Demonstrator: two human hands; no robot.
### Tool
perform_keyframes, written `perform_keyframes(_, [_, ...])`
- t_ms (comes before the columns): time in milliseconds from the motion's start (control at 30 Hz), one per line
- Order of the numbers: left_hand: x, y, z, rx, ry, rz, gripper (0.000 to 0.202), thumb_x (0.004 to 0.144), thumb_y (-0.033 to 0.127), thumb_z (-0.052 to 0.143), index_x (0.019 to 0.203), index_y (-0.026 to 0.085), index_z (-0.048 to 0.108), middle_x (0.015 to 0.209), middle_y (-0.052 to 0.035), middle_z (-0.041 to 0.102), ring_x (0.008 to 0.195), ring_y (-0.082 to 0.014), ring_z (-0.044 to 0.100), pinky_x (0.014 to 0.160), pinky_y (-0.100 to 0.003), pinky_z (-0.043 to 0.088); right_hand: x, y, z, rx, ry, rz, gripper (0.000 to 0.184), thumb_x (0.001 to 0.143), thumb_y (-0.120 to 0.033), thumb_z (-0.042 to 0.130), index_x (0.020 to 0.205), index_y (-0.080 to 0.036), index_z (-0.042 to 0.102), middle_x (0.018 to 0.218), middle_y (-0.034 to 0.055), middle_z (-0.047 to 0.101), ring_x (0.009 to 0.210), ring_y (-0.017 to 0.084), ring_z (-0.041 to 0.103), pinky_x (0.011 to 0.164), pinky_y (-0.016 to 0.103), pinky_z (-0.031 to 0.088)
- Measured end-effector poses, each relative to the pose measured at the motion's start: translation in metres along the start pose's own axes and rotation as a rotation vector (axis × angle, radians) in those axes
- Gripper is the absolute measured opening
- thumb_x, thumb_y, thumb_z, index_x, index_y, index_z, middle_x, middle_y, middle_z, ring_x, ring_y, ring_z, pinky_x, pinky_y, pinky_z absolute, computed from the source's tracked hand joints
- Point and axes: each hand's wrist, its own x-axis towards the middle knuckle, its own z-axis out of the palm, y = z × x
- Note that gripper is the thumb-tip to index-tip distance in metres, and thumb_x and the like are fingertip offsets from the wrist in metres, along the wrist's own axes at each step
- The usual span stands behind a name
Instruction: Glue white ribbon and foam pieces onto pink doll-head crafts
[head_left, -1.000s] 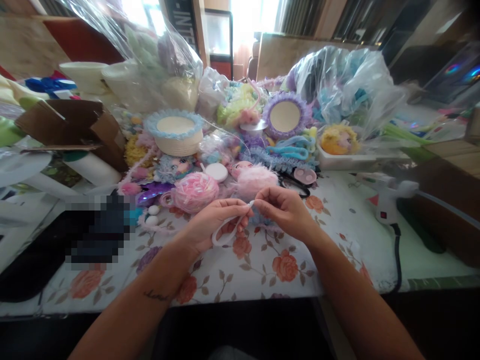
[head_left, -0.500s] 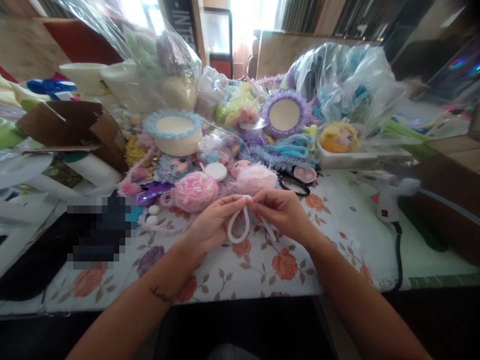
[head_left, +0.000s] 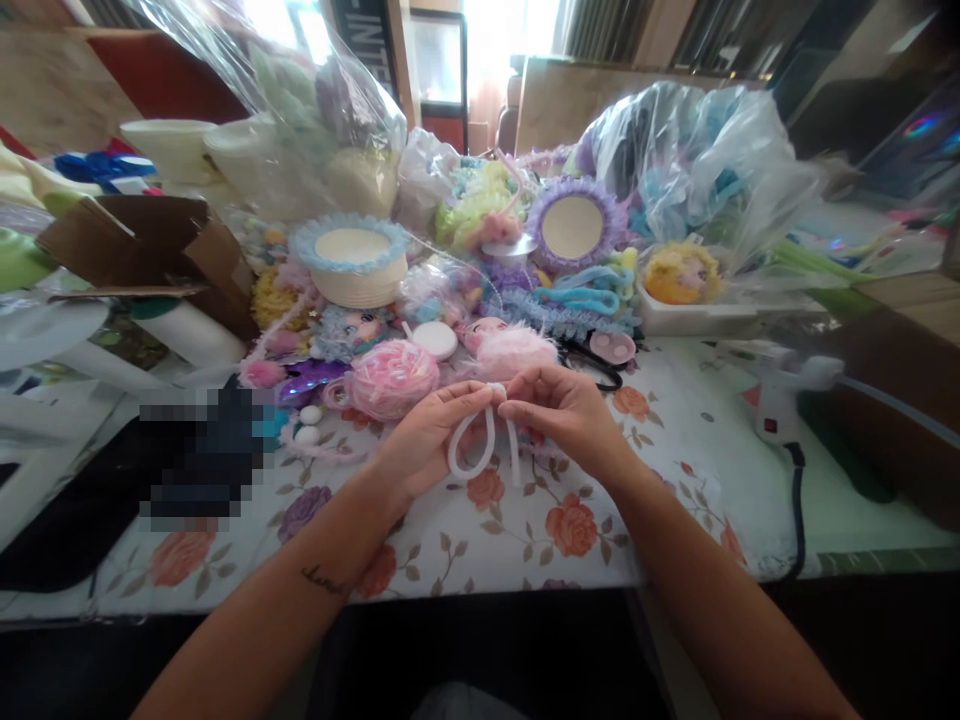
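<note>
A white cord (head_left: 514, 460), thick and soft-looking, is bent into a hanging loop with a loose tail beside it. My left hand (head_left: 412, 440) pinches the cord at the top of the loop between thumb and fingers. On the other side, my right hand (head_left: 570, 420) has its thumb and curled fingertips at the same bunched spot, where the cord seems wrapped over itself. The exact grip there is partly hidden by the fingers. Just beyond my hands lie a pink yarn ball (head_left: 395, 378) and a fluffy pink doll piece (head_left: 517, 348).
A glue gun (head_left: 772, 395) with a black cable stands at the right. Behind are a blue-trimmed basket (head_left: 356, 280), a purple-trimmed round basket (head_left: 572, 228) and a white tray (head_left: 701, 320) holding a yellow-haired doll head. An open cardboard box (head_left: 142, 245) is at left.
The cord's tail has swung from slanting right to hanging nearly straight down. My right fingers have lifted and spread a little at the bunched spot; the loop tilts slightly left.
</note>
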Motion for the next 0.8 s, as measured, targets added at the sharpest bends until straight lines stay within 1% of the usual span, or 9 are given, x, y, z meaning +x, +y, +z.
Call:
perform_keyframes(100, [-0.002,0.002,-0.002,0.106,-0.046,0.010,0.017,0.079,0.026,0.079,0.079,0.012,0.068,0.069,-0.0007,0.068,0.059,-0.0084,0.061,0.057,-0.017,0.050,0.001,-0.001,0.001,0.036,0.006,0.004,0.023,0.079,-0.034,0.079,0.094,-0.017,0.074,0.065,-0.0025,0.065,0.047,0.007,0.055,0.044,0.018,0.047])
perform_keyframes(167, [-0.004,0.003,-0.003,0.215,-0.055,0.037,0.019,0.082,0.029,0.077,0.079,0.013,0.067,0.067,0.0009,0.065,0.055,-0.0060,0.056,0.053,-0.015,0.045,0.000,-0.003,0.002,0.037,0.025,0.009,0.022,0.079,-0.034,0.080,0.092,-0.016,0.077,0.064,-0.0012,0.067,0.047,0.008,0.058,0.046,0.019,0.051])
perform_keyframes(300, [-0.006,0.005,-0.004,0.429,-0.073,0.069,0.022,0.085,0.033,0.072,0.077,0.013,0.067,0.074,-0.0016,0.068,0.067,-0.0088,0.061,0.061,-0.016,0.046,-0.001,-0.005,0.001,0.088,0.009,0.044,0.018,0.075,-0.030,0.083,0.084,-0.016,0.078,0.064,0.0016,0.071,0.053,0.012,0.065,0.053,0.021,0.058])
perform_keyframes(367, [-0.007,0.007,-0.004,0.501,-0.071,0.062,0.024,0.083,0.034,0.073,0.075,0.013,0.068,0.072,-0.0011,0.066,0.065,-0.0080,0.058,0.059,-0.017,0.043,-0.002,-0.006,0.001,0.115,-0.021,0.066,0.016,0.075,-0.029,0.083,0.082,-0.015,0.078,0.063,0.0021,0.071,0.054,0.012,0.067,0.054,0.022,0.059])
perform_keyframes(467, [-0.007,0.010,-0.006,0.514,-0.068,-0.032,0.027,0.076,0.037,0.079,0.071,0.012,0.068,0.062,0.0011,0.061,0.052,-0.0054,0.050,0.050,-0.017,0.037,-0.003,-0.006,0.001,0.127,-0.073,0.078,0.015,0.075,-0.028,0.083,0.079,-0.014,0.078,0.065,0.0028,0.072,0.056,0.013,0.068,0.055,0.022,0.059])
perform_keyframes(533, [-0.007,0.012,-0.008,0.462,-0.079,-0.141,0.030,0.070,0.039,0.083,0.070,0.012,0.069,0.060,0.0004,0.061,0.049,-0.0064,0.050,0.048,-0.018,0.037,-0.003,-0.007,0.001,0.131,-0.094,0.076,0.014,0.076,-0.027,0.082,0.078,-0.014,0.078,0.065,0.0026,0.072,0.057,0.012,0.067,0.056,0.022,0.059])
perform_keyframes(600, [-0.006,0.013,-0.010,0.426,-0.086,-0.215,0.033,0.065,0.041,0.085,0.071,0.012,0.070,0.061,-0.0016,0.064,0.049,-0.0078,0.053,0.048,-0.019,0.039,-0.003,-0.007,0.002,0.134,-0.109,0.081,0.014,0.076,-0.027,0.081,0.080,-0.014,0.078,0.065,0.0024,0.071,0.057,0.012,0.067,0.057,0.022,0.059])
perform_keyframes(700, [-0.007,0.013,-0.011,0.443,-0.104,-0.237,0.035,0.066,0.042,0.084,0.075,0.010,0.071,0.063,-0.0037,0.066,0.049,-0.0086,0.054,0.047,-0.020,0.039,-0.003,-0.008,0.002,0.116,-0.136,0.073,0.016,0.076,-0.029,0.081,0.080,-0.014,0.076,0.066,0.0023,0.071,0.057,0.012,0.066,0.057,0.022,0.058])
perform_keyframes(800, [-0.008,0.012,-0.009,0.522,-0.101,-0.184,0.033,0.076,0.044,0.076,0.075,0.012,0.068,0.063,-0.0023,0.064,0.049,-0.0091,0.054,0.047,-0.020,0.038,-0.003,-0.005,0.003,0.052,-0.151,0.043,0.016,0.082,-0.029,0.076,0.080,-0.015,0.071,0.068,0.0015,0.069,0.058,0.011,0.064,0.056,0.022,0.056])
